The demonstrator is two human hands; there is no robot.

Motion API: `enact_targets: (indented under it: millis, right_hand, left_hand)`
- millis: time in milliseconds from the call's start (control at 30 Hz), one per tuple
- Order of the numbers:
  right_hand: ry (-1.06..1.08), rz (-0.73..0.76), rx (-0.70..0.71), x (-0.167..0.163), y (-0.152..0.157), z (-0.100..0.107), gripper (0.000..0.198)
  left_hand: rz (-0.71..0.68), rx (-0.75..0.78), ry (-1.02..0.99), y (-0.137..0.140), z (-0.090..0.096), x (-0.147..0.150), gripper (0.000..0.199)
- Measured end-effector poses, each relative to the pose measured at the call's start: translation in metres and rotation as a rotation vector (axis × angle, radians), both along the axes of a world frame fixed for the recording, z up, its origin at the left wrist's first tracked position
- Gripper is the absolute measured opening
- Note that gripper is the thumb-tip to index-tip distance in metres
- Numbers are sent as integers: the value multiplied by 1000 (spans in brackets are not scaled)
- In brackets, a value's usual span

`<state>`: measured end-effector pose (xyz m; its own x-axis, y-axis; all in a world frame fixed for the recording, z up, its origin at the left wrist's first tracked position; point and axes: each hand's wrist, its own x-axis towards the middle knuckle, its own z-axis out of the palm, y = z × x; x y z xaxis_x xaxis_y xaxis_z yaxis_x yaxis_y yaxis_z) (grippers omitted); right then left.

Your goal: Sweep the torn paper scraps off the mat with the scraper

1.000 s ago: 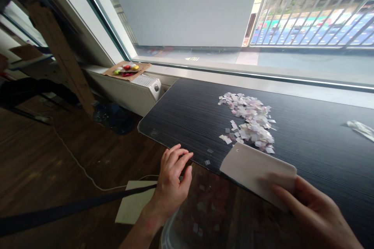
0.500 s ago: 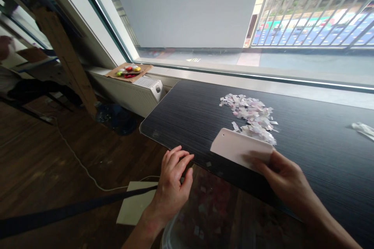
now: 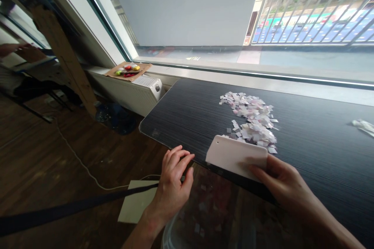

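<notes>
A flat white plastic scraper (image 3: 236, 155) is gripped at its right end by my right hand (image 3: 277, 175), thumb on the near face. It stands tilted on the black tabletop (image 3: 181, 113) near the front edge. Just behind it lies a heap of small white and pinkish paper pieces (image 3: 254, 116), partly hidden by the scraper. My left hand (image 3: 177, 171) hovers by the table's front edge, fingers loosely stretched and holding nothing. Under the edge, a clear plastic tub (image 3: 168, 237) has paper pieces inside.
A dark strap (image 3: 87, 208) runs to my left wrist. A crumpled whitish thing (image 3: 364, 127) lies at the table's right. Left are a radiator (image 3: 152, 89), cardboard with colourful items (image 3: 111, 74), a large water bottle (image 3: 117, 118) and another person's arm (image 3: 8, 49).
My right hand has drawn the scraper toward the front edge and slightly left. More of the paper heap now shows behind it. My left hand has hardly moved.
</notes>
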<state>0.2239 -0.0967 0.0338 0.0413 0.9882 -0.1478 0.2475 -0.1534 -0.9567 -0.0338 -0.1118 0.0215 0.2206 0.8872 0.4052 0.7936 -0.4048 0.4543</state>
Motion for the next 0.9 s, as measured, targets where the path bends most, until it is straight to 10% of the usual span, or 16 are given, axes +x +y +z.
enact_targets:
  millis: [433,900]
  right_hand:
    - [-12,-243,-44,28,-41,-3,32]
    - [2,-171,-91,19,-42,2,31]
  left_hand:
    - [-34,-27,-17,-2,0,5,34]
    - [-66,-44,4,-1,0,11,34]
